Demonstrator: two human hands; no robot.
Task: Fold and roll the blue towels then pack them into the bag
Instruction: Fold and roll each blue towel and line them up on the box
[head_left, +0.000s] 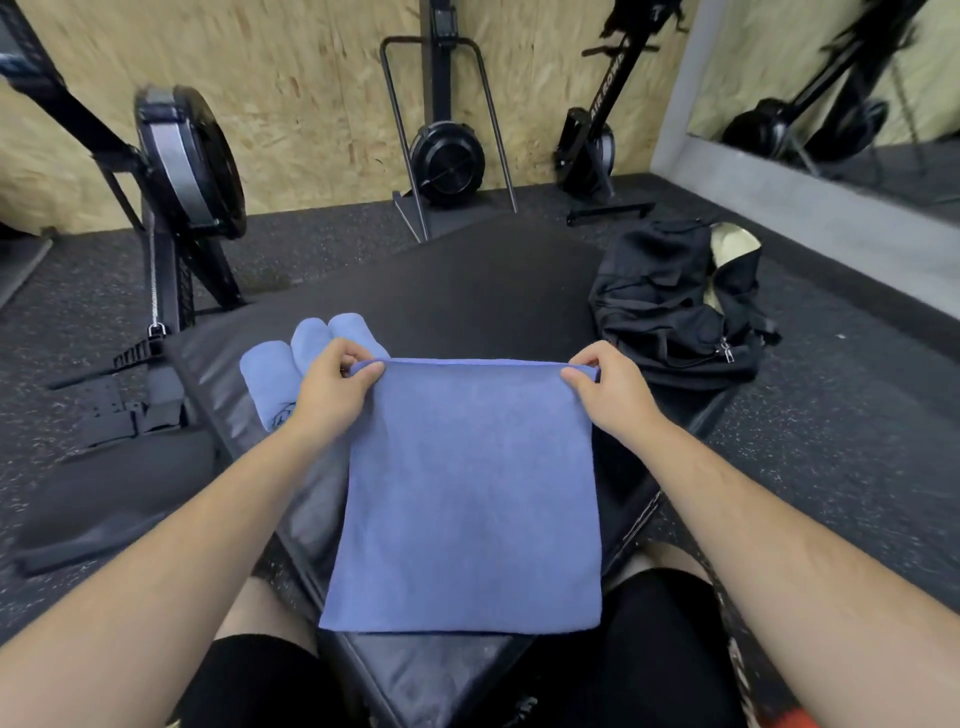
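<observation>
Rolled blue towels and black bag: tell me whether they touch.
Apart. The head view shows a wide stretch of black mat between the rolled towels and the bag.

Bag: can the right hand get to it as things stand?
Probably yes. The bag lies beyond and to the right of the right hand, with only bare mat between them. But that hand is pinching a corner of the towel, so it must let go or carry it along.
</observation>
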